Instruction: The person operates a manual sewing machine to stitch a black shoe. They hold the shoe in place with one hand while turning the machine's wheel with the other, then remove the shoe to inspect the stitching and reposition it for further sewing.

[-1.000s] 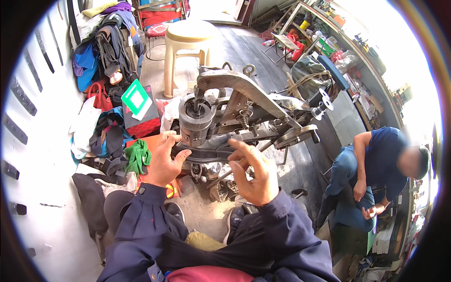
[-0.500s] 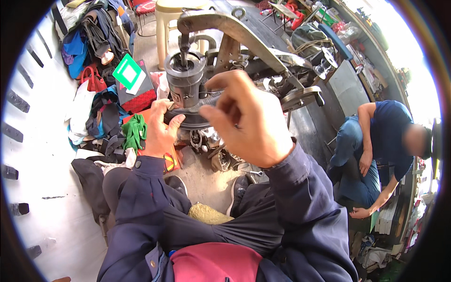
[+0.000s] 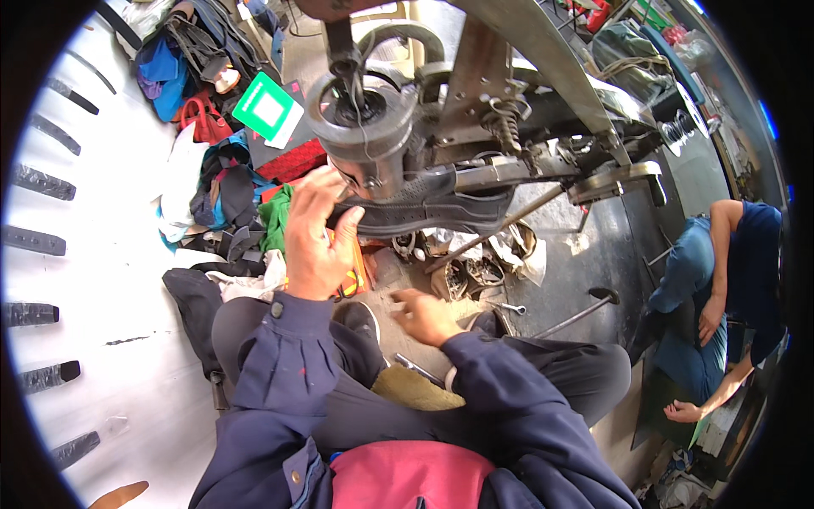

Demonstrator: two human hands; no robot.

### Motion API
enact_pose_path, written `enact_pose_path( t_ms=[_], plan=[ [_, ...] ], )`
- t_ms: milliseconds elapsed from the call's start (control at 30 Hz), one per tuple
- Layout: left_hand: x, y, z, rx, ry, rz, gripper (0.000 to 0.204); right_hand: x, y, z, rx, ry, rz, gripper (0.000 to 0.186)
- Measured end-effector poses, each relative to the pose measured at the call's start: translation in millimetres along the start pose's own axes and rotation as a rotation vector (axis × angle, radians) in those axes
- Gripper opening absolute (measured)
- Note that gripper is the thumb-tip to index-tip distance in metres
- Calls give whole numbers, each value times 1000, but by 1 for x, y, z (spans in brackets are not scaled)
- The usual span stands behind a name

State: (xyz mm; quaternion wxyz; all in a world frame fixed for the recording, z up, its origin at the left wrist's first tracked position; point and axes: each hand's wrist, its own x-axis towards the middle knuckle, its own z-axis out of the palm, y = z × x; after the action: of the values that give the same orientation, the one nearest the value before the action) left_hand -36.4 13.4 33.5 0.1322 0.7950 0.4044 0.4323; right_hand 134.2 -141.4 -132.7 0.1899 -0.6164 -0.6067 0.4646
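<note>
Shoe: black shoe [image 3: 424, 208] with a perforated upper sits on the arm of a heavy metal stitching machine [image 3: 475, 110], centre of the frame, sole facing down and toe end pointing right.
Left hand: left hand [image 3: 314, 242], just left of centre, is closed around the heel end of the shoe, fingers curled over the upper and thumb under the sole.
Right hand: right hand [image 3: 424, 314], below the shoe and well apart from it, hangs low over the floor with fingers loosely bent; nothing can be made out in its grip, and how far it is closed cannot be told.
Machine head: round metal cylinder [image 3: 365, 119] with dark thread wound about it stands directly above the shoe's heel end.
Clothing: dark blue sleeves come up from the lower edge; a pink cloth [image 3: 407, 479] lies at the bottom centre.
Surroundings: heap of bags and cloths [image 3: 212, 170] fills the upper left, with a green-and-white card [image 3: 267, 109] on top; scraps and hand tools [image 3: 475, 271] lie under the machine.
Bystander: another person in blue [image 3: 721, 280] sits at the right edge of the frame.
</note>
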Motion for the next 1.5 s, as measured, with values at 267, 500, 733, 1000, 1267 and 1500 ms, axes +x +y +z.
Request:
enact_pose_path(
  t_ms=[267, 500, 733, 1000, 1267, 1500],
  plan=[
    [1, 10, 4, -133, 25, -97, 14, 88, -36, 116, -187, 98, -60, 26],
    [5, 11, 5, -169, -34, -77, 11, 98, -17, 125, -256, -123, 73, 46],
    [5, 7, -2, -270, -156, -92, 10, 63, -24, 85, 33, -332, 339, 49],
    [-5, 3, 6, -432, -78, -220, 26, -107, -34, 3, 585, 181, 93, 71],
    [-6, -2, 13, -472, -19, -189, 21, -137, -164, -168, 99, 774, -432, 34],
    [-4, 2, 12, -301, 14, -104, 32, -92, -243, -254, -581, 663, -644, 45]
  ],
)
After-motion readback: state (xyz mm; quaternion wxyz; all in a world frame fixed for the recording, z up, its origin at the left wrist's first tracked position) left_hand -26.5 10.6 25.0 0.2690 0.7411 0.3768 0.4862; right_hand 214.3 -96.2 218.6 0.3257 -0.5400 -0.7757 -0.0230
